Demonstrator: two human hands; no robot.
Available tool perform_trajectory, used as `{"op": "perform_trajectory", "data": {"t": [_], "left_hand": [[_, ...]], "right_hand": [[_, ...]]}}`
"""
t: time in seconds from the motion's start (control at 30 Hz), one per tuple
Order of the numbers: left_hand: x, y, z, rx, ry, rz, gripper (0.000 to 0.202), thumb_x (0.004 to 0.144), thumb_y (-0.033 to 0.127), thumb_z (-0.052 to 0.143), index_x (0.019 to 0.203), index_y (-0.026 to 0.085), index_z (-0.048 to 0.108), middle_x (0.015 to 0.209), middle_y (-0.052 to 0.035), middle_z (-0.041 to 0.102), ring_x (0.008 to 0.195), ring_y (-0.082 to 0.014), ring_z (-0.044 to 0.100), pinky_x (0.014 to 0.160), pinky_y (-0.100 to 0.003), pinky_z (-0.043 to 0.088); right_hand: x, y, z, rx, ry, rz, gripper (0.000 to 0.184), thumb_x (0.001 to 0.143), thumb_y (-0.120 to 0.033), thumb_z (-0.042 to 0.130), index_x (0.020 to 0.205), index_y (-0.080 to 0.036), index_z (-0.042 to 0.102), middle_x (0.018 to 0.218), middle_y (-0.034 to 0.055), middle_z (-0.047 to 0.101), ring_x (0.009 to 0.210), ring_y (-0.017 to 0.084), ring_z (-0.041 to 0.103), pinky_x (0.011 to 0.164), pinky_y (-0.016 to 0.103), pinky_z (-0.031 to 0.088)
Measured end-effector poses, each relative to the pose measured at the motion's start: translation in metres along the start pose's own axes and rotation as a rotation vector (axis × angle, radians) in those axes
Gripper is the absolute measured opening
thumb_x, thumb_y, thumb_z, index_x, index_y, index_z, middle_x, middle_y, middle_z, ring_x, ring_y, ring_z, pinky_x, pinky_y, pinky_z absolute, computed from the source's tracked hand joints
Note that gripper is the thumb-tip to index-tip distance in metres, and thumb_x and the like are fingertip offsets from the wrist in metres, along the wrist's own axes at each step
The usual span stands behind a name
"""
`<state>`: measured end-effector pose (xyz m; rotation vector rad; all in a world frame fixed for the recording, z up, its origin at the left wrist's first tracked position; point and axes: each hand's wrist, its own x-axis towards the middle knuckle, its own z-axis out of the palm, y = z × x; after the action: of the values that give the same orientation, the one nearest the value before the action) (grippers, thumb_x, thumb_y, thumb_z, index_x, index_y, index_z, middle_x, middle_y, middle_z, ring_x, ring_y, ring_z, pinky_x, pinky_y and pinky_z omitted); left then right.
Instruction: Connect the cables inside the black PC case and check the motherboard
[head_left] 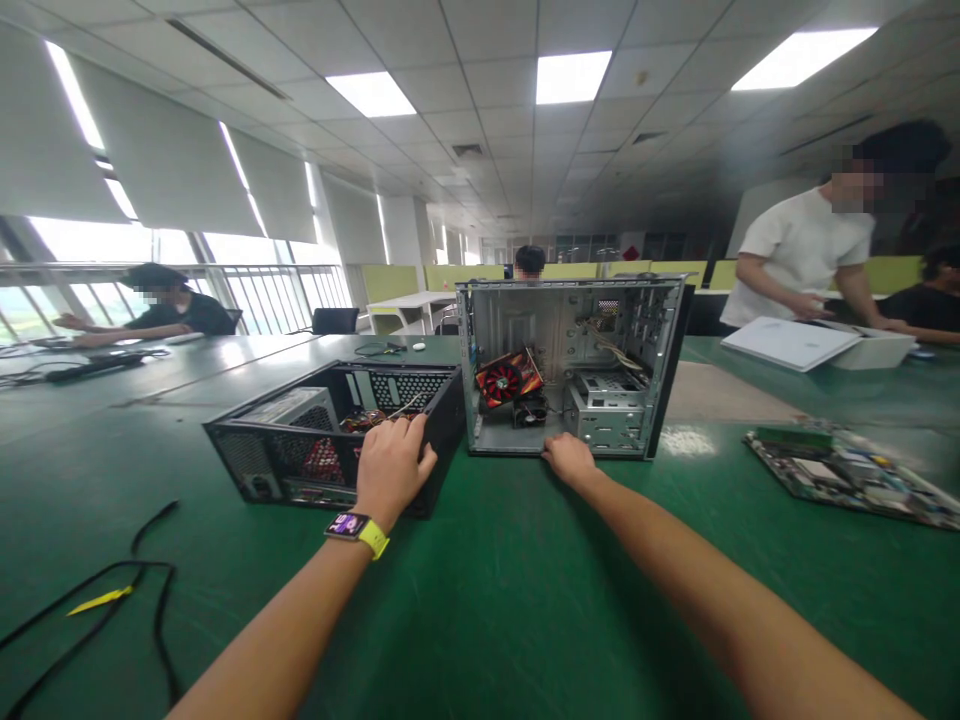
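Observation:
My left hand [391,465], a watch on its wrist, has its fingers hooked over the near top edge of a black computer case [444,428] that lies on its side. Inside that case are a power supply [294,408] and cables. My right hand [570,460] is closed on the bottom front edge of a second computer case [517,312], upright with its side uncovered. Within this one, a red-and-black graphics card [506,383] leans at a tilt above a small black fan [529,411]. A metal drive cage [611,425] sits at its lower right.
A motherboard [855,475] lies on the green table [517,600] at right. A black cable [157,570] with a yellow tag curls at left. Across the table, a person in white [802,250] handles a white box [795,342]. Other people sit farther off.

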<state>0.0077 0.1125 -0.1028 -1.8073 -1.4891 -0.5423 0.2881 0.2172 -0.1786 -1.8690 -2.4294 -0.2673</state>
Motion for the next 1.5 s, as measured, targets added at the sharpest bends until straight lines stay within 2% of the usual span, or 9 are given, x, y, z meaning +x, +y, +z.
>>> {"op": "perform_trajectory", "data": {"t": [0.43,0.8,1.0,1.17,1.33,1.5], "left_hand": [[0.000,0.000,0.000,0.006,0.004,0.003,0.032,0.085,0.023,0.048,0.114,0.012,0.053,0.087,-0.0097,0.056,0.086,-0.0296,0.050,0.077,-0.040,0.037],[-0.001,0.001,0.001,-0.014,0.002,-0.012,0.032,0.084,0.022,0.047,0.115,0.013,0.052,0.089,-0.0103,0.056,0.087,-0.0299,0.049,0.078,-0.040,0.037],[-0.001,0.000,0.002,-0.008,0.002,-0.014,0.033,0.084,0.024,0.048,0.115,0.012,0.052,0.087,-0.0096,0.055,0.086,-0.0296,0.049,0.079,-0.040,0.036],[-0.002,0.000,0.002,-0.004,0.006,-0.017,0.032,0.084,0.024,0.048,0.114,0.013,0.053,0.087,-0.0094,0.054,0.086,-0.0295,0.049,0.079,-0.040,0.036],[-0.002,0.000,0.002,-0.009,0.008,-0.018,0.032,0.084,0.024,0.049,0.115,0.013,0.052,0.089,-0.0092,0.054,0.086,-0.0293,0.049,0.079,-0.040,0.036],[-0.002,0.000,0.003,-0.015,-0.007,-0.020,0.034,0.083,0.024,0.050,0.116,0.013,0.052,0.091,-0.0093,0.055,0.087,-0.0293,0.048,0.079,-0.040,0.037]], "right_hand": [[0.002,-0.002,0.000,0.032,-0.049,0.033,0.029,0.092,-0.036,0.052,0.109,-0.014,0.059,0.109,0.0073,0.060,0.097,0.018,0.059,0.085,0.039,0.050],[0.012,0.007,-0.010,0.067,-0.085,0.034,0.029,0.092,-0.038,0.051,0.109,-0.015,0.059,0.107,0.0068,0.061,0.095,0.017,0.059,0.083,0.038,0.050],[0.018,0.009,-0.022,0.058,-0.011,0.004,0.034,0.093,-0.042,0.047,0.108,-0.014,0.058,0.104,0.0070,0.061,0.093,0.017,0.059,0.084,0.039,0.049],[0.019,0.011,-0.035,0.035,0.099,-0.022,0.042,0.094,-0.047,0.037,0.108,-0.014,0.058,0.108,0.0140,0.061,0.104,0.025,0.055,0.087,0.037,0.043],[0.033,0.014,-0.045,0.013,0.187,-0.012,0.050,0.087,-0.051,0.048,0.118,-0.011,0.050,0.119,0.0164,0.054,0.113,0.029,0.047,0.094,0.037,0.036],[0.061,0.013,-0.048,0.012,0.222,0.057,0.057,0.083,-0.046,0.057,0.124,-0.009,0.044,0.125,0.0190,0.049,0.118,0.032,0.042,0.099,0.041,0.031]]}}
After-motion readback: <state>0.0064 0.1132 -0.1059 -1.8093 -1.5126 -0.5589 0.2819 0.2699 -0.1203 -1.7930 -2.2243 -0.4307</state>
